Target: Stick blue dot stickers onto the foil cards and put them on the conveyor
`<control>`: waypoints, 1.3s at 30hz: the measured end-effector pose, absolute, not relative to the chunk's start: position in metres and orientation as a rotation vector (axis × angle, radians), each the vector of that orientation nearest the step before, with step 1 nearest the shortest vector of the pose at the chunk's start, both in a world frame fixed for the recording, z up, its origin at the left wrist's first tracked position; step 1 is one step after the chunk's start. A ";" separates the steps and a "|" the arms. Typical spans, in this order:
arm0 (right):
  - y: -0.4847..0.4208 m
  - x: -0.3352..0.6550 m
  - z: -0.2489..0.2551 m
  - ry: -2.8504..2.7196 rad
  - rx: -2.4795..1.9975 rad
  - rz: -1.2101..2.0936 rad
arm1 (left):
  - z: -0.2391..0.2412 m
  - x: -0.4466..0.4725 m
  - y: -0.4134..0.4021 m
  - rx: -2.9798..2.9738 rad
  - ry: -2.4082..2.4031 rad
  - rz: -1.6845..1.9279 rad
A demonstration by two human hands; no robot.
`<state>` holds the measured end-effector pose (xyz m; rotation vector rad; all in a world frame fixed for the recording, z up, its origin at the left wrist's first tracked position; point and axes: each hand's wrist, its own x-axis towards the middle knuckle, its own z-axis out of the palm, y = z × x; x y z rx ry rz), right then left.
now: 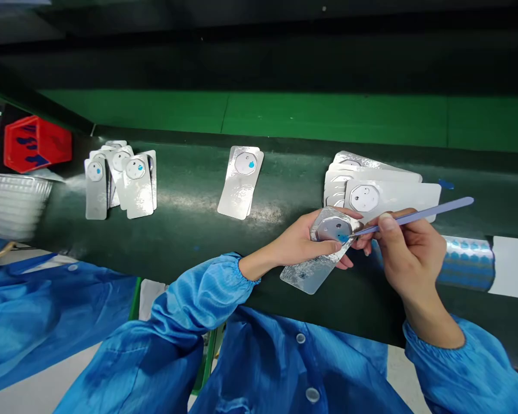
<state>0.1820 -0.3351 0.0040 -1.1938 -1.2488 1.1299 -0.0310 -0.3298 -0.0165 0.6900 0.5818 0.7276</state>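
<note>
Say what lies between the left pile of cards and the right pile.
Overlapping cards lie between the left pile and right pile, in the head view.

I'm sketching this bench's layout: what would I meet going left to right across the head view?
Red hexagonal plastic bin, cluster of silver rectangular cards, overlapping pair of silver rectangular cards, silver rectangular card in the left hand, right hand holding a slim lavender tool, shiny blue-spotted film, white rectangular sheet.
</note>
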 end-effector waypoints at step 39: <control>-0.344 0.162 -0.011 -1.238 -1.151 1.342 | -0.014 -0.017 -0.341 0.852 0.721 0.955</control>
